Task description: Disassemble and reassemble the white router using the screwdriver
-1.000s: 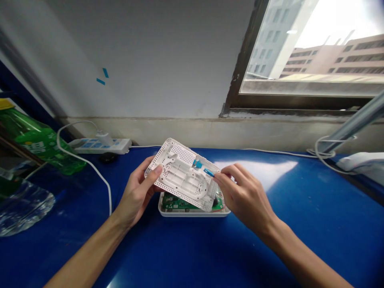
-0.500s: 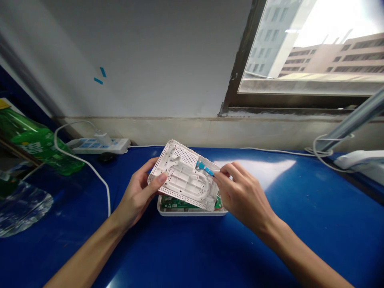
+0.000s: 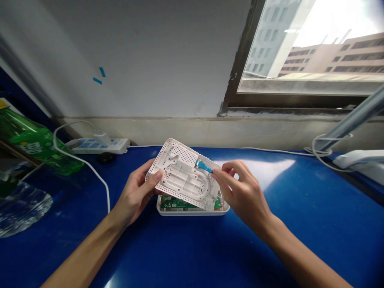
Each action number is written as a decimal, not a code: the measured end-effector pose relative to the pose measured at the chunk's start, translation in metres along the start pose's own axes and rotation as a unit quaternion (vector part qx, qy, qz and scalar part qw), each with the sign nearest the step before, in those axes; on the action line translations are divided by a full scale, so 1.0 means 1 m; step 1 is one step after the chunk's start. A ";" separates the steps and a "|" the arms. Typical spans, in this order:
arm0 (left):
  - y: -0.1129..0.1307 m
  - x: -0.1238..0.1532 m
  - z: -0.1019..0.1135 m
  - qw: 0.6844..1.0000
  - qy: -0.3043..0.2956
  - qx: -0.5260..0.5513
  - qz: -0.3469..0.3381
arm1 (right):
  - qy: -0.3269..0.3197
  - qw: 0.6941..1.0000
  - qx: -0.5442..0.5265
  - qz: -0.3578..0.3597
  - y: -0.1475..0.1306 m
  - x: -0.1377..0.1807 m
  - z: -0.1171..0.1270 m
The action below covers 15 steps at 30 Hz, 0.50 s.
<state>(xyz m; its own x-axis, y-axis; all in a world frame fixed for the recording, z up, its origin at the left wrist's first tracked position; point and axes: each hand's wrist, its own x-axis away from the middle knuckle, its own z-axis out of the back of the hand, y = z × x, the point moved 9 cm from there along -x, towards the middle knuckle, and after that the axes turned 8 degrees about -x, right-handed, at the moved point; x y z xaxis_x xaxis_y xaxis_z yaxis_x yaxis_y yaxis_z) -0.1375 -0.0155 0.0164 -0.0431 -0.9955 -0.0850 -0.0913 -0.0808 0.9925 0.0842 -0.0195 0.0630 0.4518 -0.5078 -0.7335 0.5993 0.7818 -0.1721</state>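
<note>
In the last second the blue connector [image 3: 204, 165] has slid a little further up and into the inner face of the white perforated cover [image 3: 180, 178]. It now lies closer to its blue clip than it did, and my right hand [image 3: 244, 194] has turned with it, wrist lower and the spare fingers fanned out. My thumb and forefinger are closed on the connector's tail end and the other fingers hang loose and open, holding nothing. My left hand [image 3: 136, 192] has barely shifted. It grips the cover's left edge, thumb pressed on the inside face and the other fingers curled behind, and keeps the cover tilted up off the table with its ribbed inside towards me. I'd judge that the connector is close to seated in the cover, if not quite there (the fibre loop around it is too thin to follow). As for containers, the white base shell [image 3: 192, 211] sits flat on the blue table [image 3: 300, 224] just under the raised cover, and a green circuit board [image 3: 175, 203] lies inside it. Only the board's front strip shows, and a reddish wire shows at the right corner. The cover's lower edge hangs just above the shell, and I cannot tell whether the two touch. Further off on the left a power strip [image 3: 96, 145] has a white plug in it, and a green bottle [image 3: 36, 148] lies well apart from my hands.
</note>
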 end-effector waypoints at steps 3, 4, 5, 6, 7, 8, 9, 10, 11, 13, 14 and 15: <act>-0.002 0.000 0.002 1.000 -0.001 0.008 -0.005 | 0.054 0.997 -0.049 -0.020 0.007 0.003 0.002; -0.003 0.000 0.003 1.000 -0.003 0.014 -0.008 | 0.063 0.996 -0.059 -0.031 0.010 0.004 0.001; -0.003 0.000 0.003 1.000 -0.005 0.022 -0.014 | 0.064 0.995 -0.069 -0.041 0.013 0.005 -0.002; -0.004 0.000 0.003 0.999 -0.008 0.030 -0.018 | 0.060 0.994 -0.078 -0.048 0.015 0.006 -0.005; -0.004 -0.001 0.003 0.999 -0.010 0.037 -0.021 | 0.052 0.993 -0.089 -0.051 0.016 0.006 -0.009; -0.005 -0.001 0.002 0.999 -0.013 0.042 -0.024 | 0.044 0.993 -0.100 -0.052 0.017 0.007 -0.012; -0.005 -0.002 0.002 0.999 -0.015 0.044 -0.025 | 0.038 0.992 -0.109 -0.051 0.017 0.007 -0.015; -0.006 -0.002 0.002 0.999 -0.016 0.044 -0.022 | 0.034 0.991 -0.116 -0.048 0.017 0.007 -0.017; -0.006 -0.003 0.002 0.999 -0.016 0.045 -0.020 | 0.033 0.991 -0.121 -0.046 0.016 0.007 -0.019; -0.005 -0.004 0.003 0.999 -0.012 0.045 -0.017 | 0.034 0.991 -0.124 -0.047 0.016 0.007 -0.020; -0.005 -0.004 0.004 0.999 -0.010 0.045 -0.015 | 0.033 0.991 -0.125 -0.046 0.015 0.006 -0.021; -0.005 -0.005 0.005 0.999 -0.008 0.045 -0.013 | 0.031 0.991 -0.125 -0.043 0.014 0.005 -0.021</act>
<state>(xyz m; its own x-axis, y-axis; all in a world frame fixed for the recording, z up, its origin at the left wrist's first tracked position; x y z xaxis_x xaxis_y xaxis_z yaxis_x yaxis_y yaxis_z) -0.1415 -0.0104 0.0119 -0.0553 -0.9921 -0.1124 -0.1812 -0.1007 0.9783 0.0809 -0.0035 0.0425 0.3597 -0.5601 -0.7463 0.4478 0.8053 -0.3886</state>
